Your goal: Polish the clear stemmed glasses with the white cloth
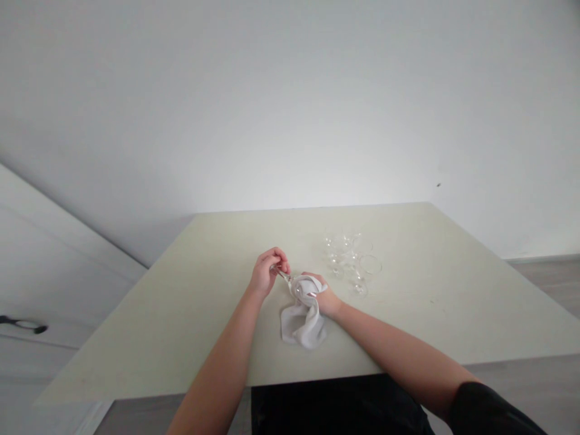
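My left hand (pixel 267 272) is closed around the base and stem of a clear stemmed glass (pixel 296 285), held tilted over the table. My right hand (pixel 324 297) grips a white cloth (pixel 301 323) that is wrapped over the glass's bowl; the loose end of the cloth hangs down to the tabletop. Both hands are near the middle of the pale table (pixel 203 314).
Several clear stemmed glasses (pixel 353 257) stand together just beyond and right of my right hand. A white wall rises behind the table. A white cabinet with a dark handle (pixel 22 325) is at the left. Grey floor shows at the right.
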`<action>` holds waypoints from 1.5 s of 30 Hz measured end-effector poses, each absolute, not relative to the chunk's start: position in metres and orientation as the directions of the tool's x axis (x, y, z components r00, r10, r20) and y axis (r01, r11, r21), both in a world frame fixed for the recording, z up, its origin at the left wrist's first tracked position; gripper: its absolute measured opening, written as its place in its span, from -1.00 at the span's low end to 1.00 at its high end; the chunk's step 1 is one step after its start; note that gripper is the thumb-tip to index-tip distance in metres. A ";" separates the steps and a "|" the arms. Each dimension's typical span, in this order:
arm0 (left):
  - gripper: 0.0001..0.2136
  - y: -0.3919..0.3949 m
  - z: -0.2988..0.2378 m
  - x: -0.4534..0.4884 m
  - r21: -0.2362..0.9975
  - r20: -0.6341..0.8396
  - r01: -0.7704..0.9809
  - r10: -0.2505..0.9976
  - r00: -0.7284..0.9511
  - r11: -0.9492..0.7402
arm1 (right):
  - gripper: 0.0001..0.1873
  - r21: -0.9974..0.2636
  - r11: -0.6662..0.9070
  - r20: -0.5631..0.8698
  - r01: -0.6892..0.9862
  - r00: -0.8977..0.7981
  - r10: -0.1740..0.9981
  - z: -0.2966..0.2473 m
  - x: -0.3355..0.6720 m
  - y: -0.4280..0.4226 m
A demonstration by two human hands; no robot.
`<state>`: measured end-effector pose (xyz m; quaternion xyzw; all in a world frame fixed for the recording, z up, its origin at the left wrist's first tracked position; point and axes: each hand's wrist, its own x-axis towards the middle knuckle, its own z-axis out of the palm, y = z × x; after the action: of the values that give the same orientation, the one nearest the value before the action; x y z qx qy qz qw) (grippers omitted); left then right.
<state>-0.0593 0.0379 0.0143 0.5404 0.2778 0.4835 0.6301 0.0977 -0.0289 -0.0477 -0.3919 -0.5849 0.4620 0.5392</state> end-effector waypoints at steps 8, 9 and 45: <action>-0.89 0.037 0.016 -0.059 0.949 0.172 -0.313 0.908 0.381 -0.049 | -0.64 -0.959 0.273 0.280 -0.071 -0.132 0.951 -0.045 0.098 -0.030; -0.89 0.037 0.015 -0.059 0.949 0.171 -0.312 0.909 0.381 -0.048 | -0.63 -0.960 0.269 0.277 -0.073 -0.129 0.952 -0.045 0.098 -0.030; -0.88 0.038 0.014 -0.059 0.949 0.171 -0.311 0.909 0.380 -0.049 | -0.68 -0.968 0.244 0.249 -0.056 -0.122 0.961 -0.042 0.098 -0.031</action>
<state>-0.0594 0.0383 0.0137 0.5396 0.2768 0.4829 0.6317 0.0978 -0.0312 -0.0420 -0.3906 -0.5791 0.4750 0.5352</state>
